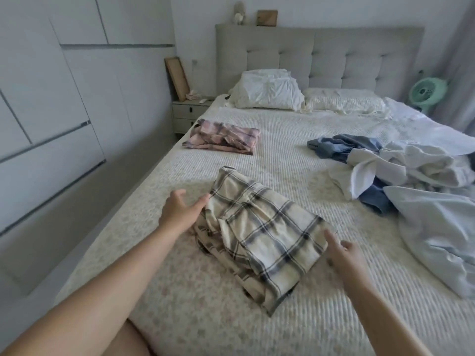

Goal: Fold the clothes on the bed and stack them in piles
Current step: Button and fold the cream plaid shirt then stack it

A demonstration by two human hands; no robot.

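Observation:
A cream plaid garment (259, 235) with dark checks lies folded on the bed (282, 140) in front of me. My left hand (180, 211) is at its left edge, fingers spread and relaxed, fingertips touching the cloth. My right hand (344, 253) hovers at its right edge, fingers loosely extended, holding nothing. A folded pink plaid garment (223, 137) sits farther back on the left side of the bed. A heap of unfolded blue and white clothes (390, 165) lies on the right.
Two pillows (267, 91) lean at the grey headboard (321, 55). A pale duvet (437, 240) is bunched at the right edge. A nightstand (187, 111) stands back left, white wardrobe doors (64, 111) line the left, and a green fan (426, 91) stands back right.

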